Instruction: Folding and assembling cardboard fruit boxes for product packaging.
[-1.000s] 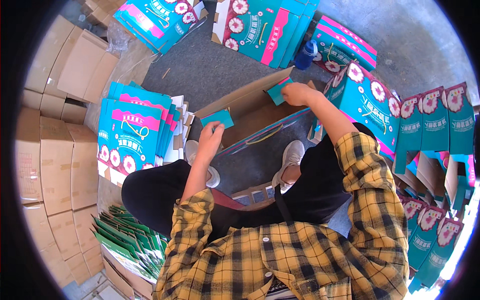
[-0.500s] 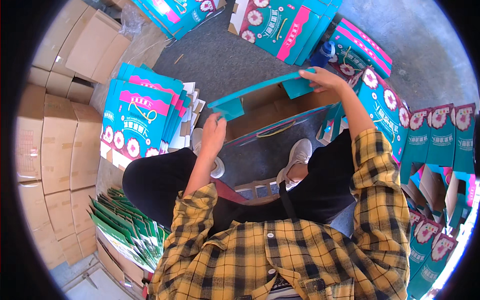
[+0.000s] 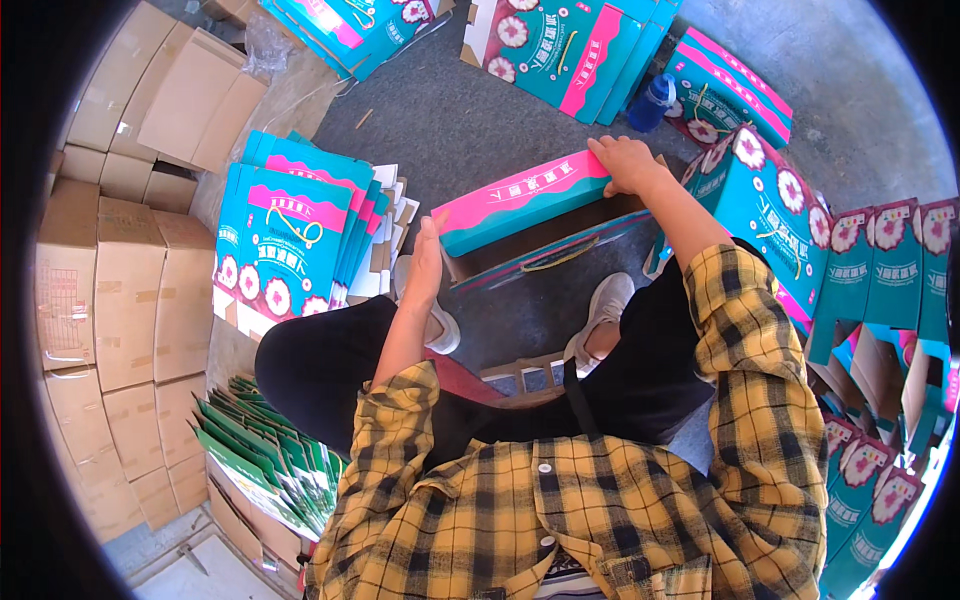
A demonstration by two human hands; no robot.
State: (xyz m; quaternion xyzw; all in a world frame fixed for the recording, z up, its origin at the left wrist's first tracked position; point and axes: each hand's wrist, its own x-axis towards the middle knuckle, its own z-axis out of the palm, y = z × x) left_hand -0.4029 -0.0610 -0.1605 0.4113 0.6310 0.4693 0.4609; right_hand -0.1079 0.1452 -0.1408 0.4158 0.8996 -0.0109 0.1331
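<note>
Teal-pink carton [image 3: 520, 208] pressed between left hand [image 3: 424, 262], right hand [image 3: 624, 163]; fingers flat against ends.

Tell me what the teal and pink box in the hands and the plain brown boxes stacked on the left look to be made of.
The teal and pink box, pressed between left hand and right hand, looks like printed paperboard with a slightly glossy coating: crisp folded edges and a faint sheen. The plain brown boxes appear to be matte corrugated cardboard, uncoated, with taped seams.
</note>
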